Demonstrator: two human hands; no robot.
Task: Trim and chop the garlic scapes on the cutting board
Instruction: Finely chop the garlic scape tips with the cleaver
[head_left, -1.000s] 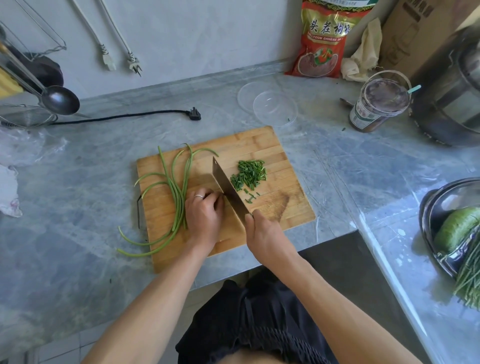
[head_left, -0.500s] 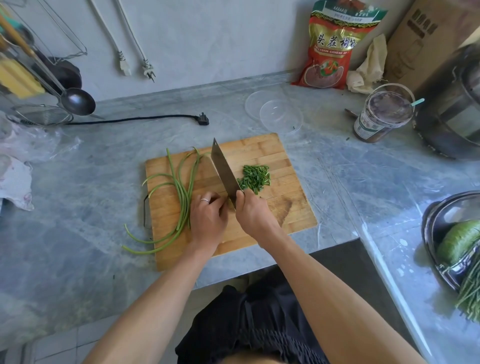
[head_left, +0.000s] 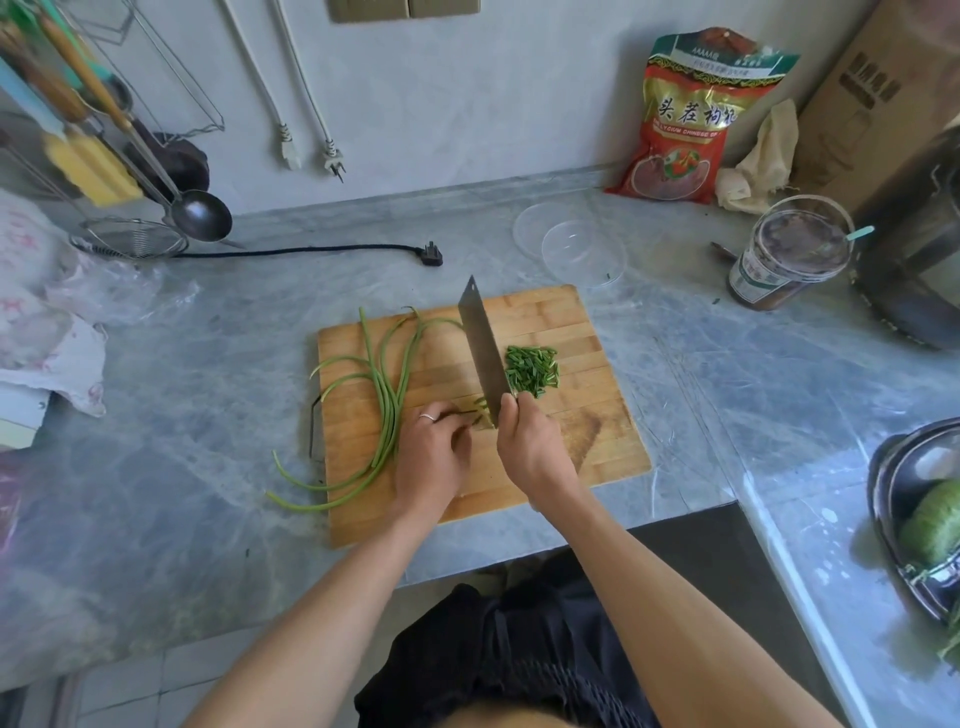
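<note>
Head view, metal bowl (head_left: 885, 467) – green vegetable (head_left: 935, 519) inside, clear tub (head_left: 582, 252)

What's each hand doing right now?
Left hand: pinches short scape ends on the cutting board.
Right hand: grips the cleaver.

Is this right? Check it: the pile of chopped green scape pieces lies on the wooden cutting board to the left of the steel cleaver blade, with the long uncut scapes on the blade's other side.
Not quite. The head view shows the pile of chopped green scape pieces on the wooden cutting board to the right of the steel cleaver blade; the long uncut scapes lie to its left.
</note>
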